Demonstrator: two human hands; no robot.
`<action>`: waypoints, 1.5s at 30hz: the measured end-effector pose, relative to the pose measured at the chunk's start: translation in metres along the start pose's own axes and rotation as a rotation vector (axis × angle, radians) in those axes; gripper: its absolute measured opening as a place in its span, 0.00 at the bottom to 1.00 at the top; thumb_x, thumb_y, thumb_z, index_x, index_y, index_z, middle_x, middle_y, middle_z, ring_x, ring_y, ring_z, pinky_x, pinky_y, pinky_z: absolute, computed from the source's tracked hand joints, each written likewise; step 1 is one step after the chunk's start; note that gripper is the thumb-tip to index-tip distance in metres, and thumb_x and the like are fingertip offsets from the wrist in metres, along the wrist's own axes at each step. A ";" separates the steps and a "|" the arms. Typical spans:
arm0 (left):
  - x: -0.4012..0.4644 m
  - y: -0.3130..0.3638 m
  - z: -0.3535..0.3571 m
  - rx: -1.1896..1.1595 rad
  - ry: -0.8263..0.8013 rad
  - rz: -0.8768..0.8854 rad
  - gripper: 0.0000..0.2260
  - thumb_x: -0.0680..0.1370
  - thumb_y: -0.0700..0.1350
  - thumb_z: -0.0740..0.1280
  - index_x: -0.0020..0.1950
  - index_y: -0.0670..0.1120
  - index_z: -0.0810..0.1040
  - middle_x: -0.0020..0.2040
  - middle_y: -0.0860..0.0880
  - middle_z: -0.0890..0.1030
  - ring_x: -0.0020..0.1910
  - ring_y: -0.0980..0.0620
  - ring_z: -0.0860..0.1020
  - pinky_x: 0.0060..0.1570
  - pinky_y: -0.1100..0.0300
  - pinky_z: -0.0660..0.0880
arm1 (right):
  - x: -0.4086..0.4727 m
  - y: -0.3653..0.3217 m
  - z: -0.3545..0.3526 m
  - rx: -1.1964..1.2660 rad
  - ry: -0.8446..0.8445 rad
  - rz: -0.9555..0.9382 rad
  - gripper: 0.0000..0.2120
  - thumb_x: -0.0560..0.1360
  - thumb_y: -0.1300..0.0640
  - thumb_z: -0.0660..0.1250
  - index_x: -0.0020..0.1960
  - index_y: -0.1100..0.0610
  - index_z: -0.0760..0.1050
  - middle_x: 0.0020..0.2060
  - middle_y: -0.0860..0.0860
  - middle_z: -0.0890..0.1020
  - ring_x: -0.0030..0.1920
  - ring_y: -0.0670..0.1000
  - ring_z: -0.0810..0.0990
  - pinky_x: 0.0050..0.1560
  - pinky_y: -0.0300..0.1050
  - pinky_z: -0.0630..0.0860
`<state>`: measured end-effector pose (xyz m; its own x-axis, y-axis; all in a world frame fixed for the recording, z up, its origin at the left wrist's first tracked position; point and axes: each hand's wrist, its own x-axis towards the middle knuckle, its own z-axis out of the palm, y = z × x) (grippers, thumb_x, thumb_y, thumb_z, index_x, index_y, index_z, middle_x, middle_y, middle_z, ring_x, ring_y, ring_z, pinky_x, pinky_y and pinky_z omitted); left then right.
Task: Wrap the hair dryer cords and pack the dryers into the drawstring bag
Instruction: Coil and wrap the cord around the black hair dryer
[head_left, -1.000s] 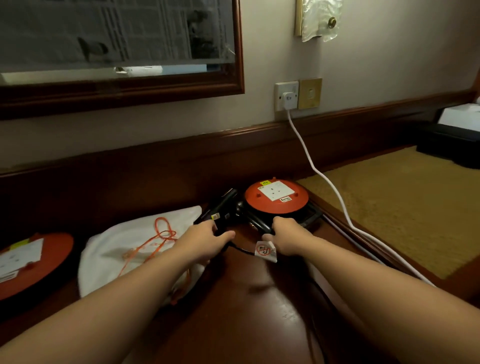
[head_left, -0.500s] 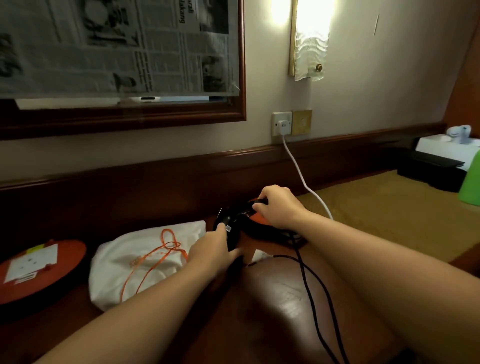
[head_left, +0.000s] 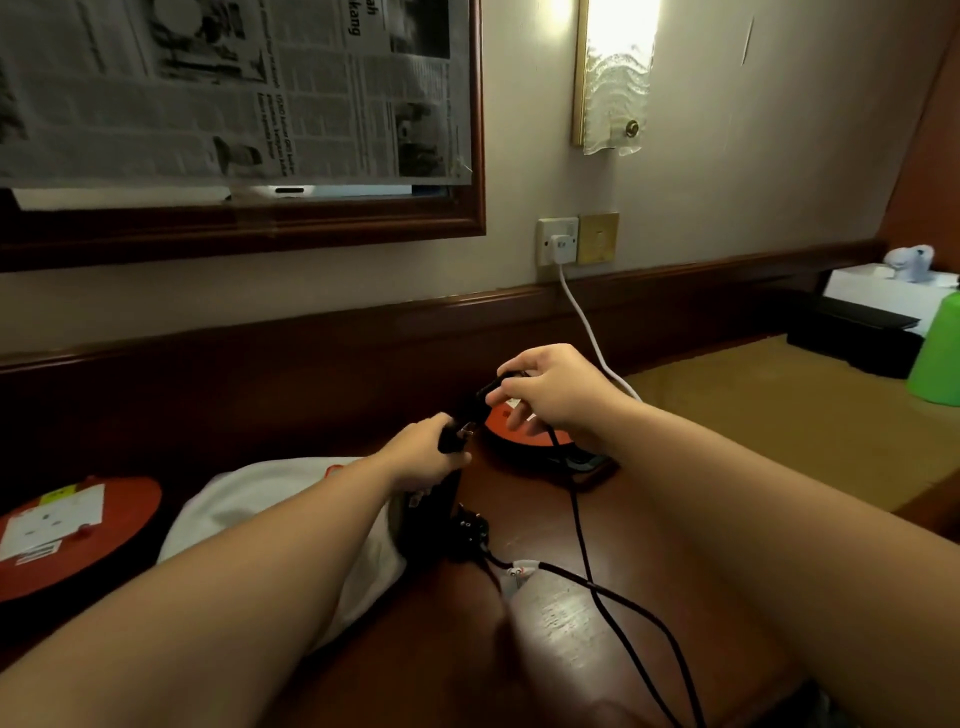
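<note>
A hotel-style room: a framed mirror (head_left: 239, 156) at ten o'clock, a wall lamp (head_left: 615, 78) at one, a polished wooden desk (head_left: 545, 649) below.

In view are two hands, left (head_left: 423, 457) and right (head_left: 558, 395), one black hair dryer (head_left: 431, 506), one black cord (head_left: 582, 551) with one plug (head_left: 470, 530), one white drawstring bag (head_left: 270, 499), two orange cable reels (head_left: 72, 530) (head_left: 524, 434), one wall socket (head_left: 557, 241), and one green container (head_left: 937, 353).

Tabletop (head_left: 571, 623): glossy polished wood. My drawstring bag (head_left: 270, 499): matt white cloth. Cord (head_left: 582, 540): smooth black plastic.
</note>
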<state>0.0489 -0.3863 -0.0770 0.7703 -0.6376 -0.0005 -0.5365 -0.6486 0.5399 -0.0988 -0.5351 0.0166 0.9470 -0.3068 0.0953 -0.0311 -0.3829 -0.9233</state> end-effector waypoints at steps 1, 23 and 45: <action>-0.001 -0.003 0.001 0.015 -0.002 0.013 0.15 0.79 0.55 0.70 0.61 0.53 0.71 0.56 0.48 0.81 0.49 0.49 0.80 0.45 0.53 0.76 | -0.003 0.002 0.000 0.013 0.002 -0.010 0.15 0.83 0.65 0.65 0.69 0.63 0.73 0.47 0.56 0.87 0.29 0.47 0.82 0.28 0.39 0.78; -0.031 0.010 -0.031 -0.185 0.357 0.155 0.13 0.82 0.51 0.67 0.59 0.45 0.70 0.46 0.48 0.77 0.43 0.51 0.78 0.38 0.57 0.71 | -0.044 0.107 0.030 -0.826 -0.678 0.365 0.17 0.74 0.45 0.75 0.44 0.60 0.83 0.32 0.51 0.81 0.27 0.47 0.76 0.30 0.39 0.72; -0.119 0.011 -0.108 -0.545 0.407 0.167 0.10 0.82 0.48 0.69 0.59 0.45 0.75 0.53 0.42 0.82 0.53 0.46 0.82 0.55 0.48 0.77 | -0.030 -0.039 0.006 0.155 0.029 -0.055 0.08 0.81 0.68 0.66 0.59 0.61 0.75 0.51 0.66 0.84 0.31 0.50 0.83 0.27 0.42 0.77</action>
<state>-0.0116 -0.2728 0.0201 0.8178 -0.4350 0.3768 -0.4914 -0.1870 0.8506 -0.1240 -0.5051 0.0478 0.9362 -0.3151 0.1557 0.0719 -0.2617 -0.9625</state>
